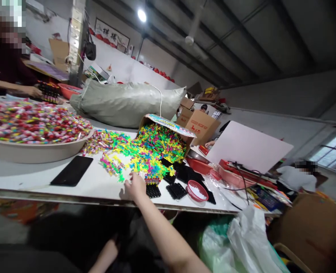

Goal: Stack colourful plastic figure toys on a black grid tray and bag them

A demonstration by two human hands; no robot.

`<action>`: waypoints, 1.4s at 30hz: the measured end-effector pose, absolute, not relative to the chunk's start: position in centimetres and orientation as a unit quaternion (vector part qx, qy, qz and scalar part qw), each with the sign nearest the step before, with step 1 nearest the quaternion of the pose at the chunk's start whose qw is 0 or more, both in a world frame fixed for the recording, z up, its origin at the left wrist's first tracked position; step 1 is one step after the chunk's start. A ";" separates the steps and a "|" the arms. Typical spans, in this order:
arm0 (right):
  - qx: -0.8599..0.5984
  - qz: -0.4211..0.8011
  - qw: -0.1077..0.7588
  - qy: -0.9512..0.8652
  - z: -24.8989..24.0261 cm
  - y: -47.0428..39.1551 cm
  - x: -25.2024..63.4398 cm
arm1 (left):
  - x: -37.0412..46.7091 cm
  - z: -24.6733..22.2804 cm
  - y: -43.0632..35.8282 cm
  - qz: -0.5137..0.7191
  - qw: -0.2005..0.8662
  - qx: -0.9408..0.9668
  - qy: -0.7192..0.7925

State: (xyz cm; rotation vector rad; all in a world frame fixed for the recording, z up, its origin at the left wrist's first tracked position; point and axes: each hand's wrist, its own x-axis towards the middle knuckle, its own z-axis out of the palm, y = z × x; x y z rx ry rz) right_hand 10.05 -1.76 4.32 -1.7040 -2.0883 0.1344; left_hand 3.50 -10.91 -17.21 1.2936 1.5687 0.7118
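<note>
My right hand [135,186] reaches over the white table at the near edge of a loose pile of small yellow, green and pink plastic pieces [147,165]. Its fingers look slightly apart, and I see nothing held in them. Just right of it, a black grid tray [153,191] lies partly under colourful pieces standing in rows. A second black tray [176,191] is farther right. Low in the view, below the table edge, my left hand [111,248] is blurred and its fingers are lost in shadow.
A wide basin [42,151] of wrapped pieces stands left, beside a black phone-like slab [72,171]. Behind the pile are a tipped carton [168,125] and a large grey sack [125,102]. A small red basket [197,190] sits right. Another person works far left.
</note>
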 end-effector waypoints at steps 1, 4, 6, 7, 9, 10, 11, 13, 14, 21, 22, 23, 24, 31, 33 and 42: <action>-0.637 0.046 0.159 -0.753 4.9 -0.7 9.1 | 3.3 -17.1 -10.9 0.298 0.480 0.527 0.635; -0.658 0.026 0.035 -0.752 5.9 1.9 7.8 | 3.1 -17.0 -10.7 0.319 0.493 0.527 0.615; -0.651 0.019 0.017 -0.758 6.1 2.7 7.6 | 3.2 -16.8 -10.7 0.319 0.502 0.533 0.602; -0.648 0.021 0.019 -0.761 6.0 2.9 7.5 | 3.3 -16.6 -10.7 0.315 0.506 0.539 0.596; -0.650 0.036 0.039 -0.758 5.8 3.2 7.3 | 3.4 -16.4 -10.8 0.303 0.506 0.550 0.591; -0.652 0.046 0.053 -0.755 5.6 3.4 7.1 | 3.5 -16.4 -10.9 0.297 0.504 0.555 0.592; -0.655 0.057 0.067 -0.751 5.4 3.6 6.9 | 3.5 -16.4 -11.0 0.291 0.500 0.561 0.593; -0.660 0.081 0.090 -0.742 5.0 4.1 6.5 | 3.5 -16.4 -11.0 0.281 0.490 0.571 0.596; -0.659 0.093 0.095 -0.740 4.8 4.4 6.4 | 3.4 -16.5 -11.0 0.277 0.486 0.574 0.598; -0.637 0.201 0.152 -0.728 4.6 5.2 7.3 | 3.5 -16.1 -11.1 0.287 0.486 0.569 0.598; -0.634 0.216 0.161 -0.725 4.7 4.9 7.5 | 3.6 -16.0 -11.2 0.291 0.487 0.568 0.597; -0.629 0.232 0.170 -0.722 4.9 4.4 7.7 | 3.6 -16.0 -11.2 0.294 0.487 0.566 0.596; -0.623 0.248 0.177 -0.720 5.0 3.8 7.9 | 3.6 -16.0 -11.2 0.298 0.487 0.565 0.596; -0.533 0.420 0.366 -0.637 5.5 -1.8 9.5 | 4.1 -17.0 -11.4 0.337 0.477 0.547 0.600; -0.510 0.442 0.403 -0.618 5.5 -3.4 10.4 | 4.2 -16.8 -11.3 0.350 0.472 0.544 0.599; -0.521 0.369 0.284 -0.716 6.1 -9.5 16.7 | 1.6 -9.5 -12.9 0.621 0.076 0.519 0.582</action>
